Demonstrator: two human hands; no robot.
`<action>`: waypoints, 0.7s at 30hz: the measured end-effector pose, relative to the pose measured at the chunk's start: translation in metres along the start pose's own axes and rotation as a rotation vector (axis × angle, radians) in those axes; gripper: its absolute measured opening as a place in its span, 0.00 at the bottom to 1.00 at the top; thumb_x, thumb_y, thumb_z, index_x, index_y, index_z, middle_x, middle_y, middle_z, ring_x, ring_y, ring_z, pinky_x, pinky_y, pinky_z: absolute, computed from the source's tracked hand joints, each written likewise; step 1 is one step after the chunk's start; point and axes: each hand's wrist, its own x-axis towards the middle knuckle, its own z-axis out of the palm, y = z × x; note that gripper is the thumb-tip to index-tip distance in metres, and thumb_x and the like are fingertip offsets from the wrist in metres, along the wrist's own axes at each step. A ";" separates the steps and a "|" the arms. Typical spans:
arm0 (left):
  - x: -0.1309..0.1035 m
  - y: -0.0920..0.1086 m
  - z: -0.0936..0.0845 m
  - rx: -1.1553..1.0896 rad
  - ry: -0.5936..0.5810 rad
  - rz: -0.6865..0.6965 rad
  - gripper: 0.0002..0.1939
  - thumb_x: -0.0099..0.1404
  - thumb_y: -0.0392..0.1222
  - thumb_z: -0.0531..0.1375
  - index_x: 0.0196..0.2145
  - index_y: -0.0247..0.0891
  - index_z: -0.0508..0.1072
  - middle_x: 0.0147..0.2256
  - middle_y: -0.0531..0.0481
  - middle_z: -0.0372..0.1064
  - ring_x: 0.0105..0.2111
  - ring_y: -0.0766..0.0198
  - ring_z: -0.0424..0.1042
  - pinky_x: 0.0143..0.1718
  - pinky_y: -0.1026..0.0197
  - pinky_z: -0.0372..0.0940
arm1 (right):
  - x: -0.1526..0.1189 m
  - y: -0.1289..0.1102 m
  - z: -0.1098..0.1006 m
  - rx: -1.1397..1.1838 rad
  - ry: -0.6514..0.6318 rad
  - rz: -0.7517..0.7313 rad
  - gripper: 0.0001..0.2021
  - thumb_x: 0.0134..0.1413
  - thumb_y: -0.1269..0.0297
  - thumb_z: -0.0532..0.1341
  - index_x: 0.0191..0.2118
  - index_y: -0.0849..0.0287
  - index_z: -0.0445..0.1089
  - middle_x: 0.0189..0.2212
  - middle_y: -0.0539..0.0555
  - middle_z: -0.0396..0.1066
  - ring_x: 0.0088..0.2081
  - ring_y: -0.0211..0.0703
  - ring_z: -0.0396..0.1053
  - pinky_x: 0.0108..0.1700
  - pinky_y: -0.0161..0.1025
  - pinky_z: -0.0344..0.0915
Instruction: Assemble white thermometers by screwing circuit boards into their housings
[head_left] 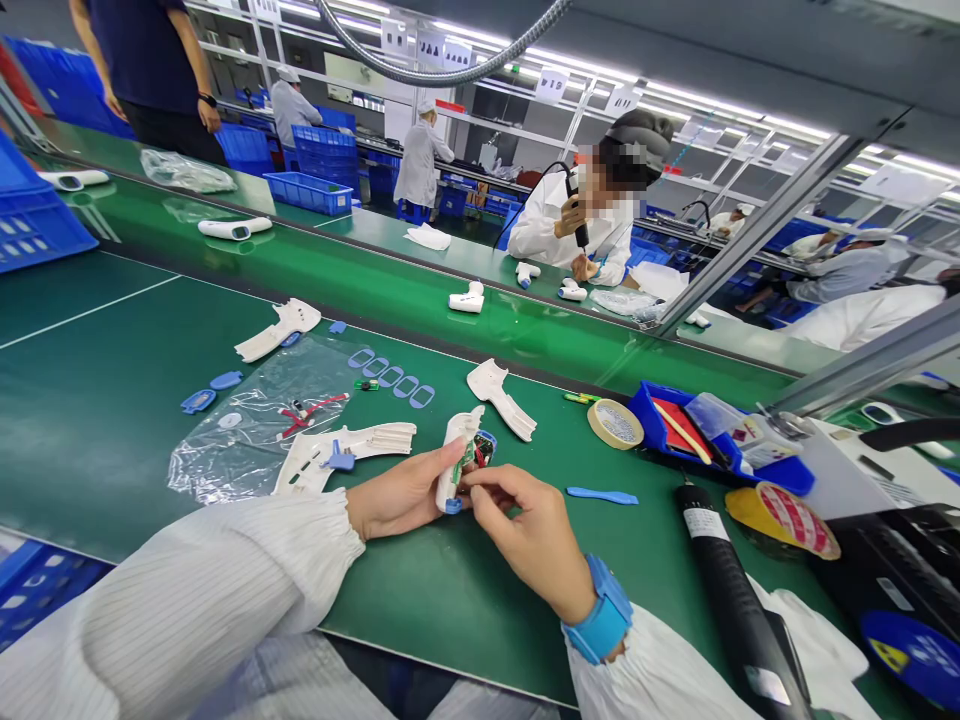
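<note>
My left hand is wrapped round a white device housing above the green mat. Inside the housing a green circuit board, wires and a blue-rimmed part show. My right hand touches the housing's lower right side, thumb and forefinger pinched together; whatever lies between them is too small to make out. Left of the hands lie a white shell half with a blue piece and a clear plastic bag with red wires. Another white shell rests behind my right hand.
Blue frames lie in a row at the back. On the right are a tape roll, blue pry tool, blue tray and black screwdriver. Beyond the green conveyor, a person holds a tool.
</note>
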 end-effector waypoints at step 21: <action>-0.002 0.002 0.002 0.086 0.145 -0.067 0.17 0.59 0.51 0.60 0.26 0.33 0.68 0.22 0.53 0.64 0.25 0.68 0.64 0.31 0.62 0.61 | 0.016 0.019 -0.002 -0.497 -0.159 -0.642 0.10 0.57 0.75 0.47 0.30 0.59 0.62 0.29 0.56 0.64 0.31 0.43 0.56 0.32 0.40 0.59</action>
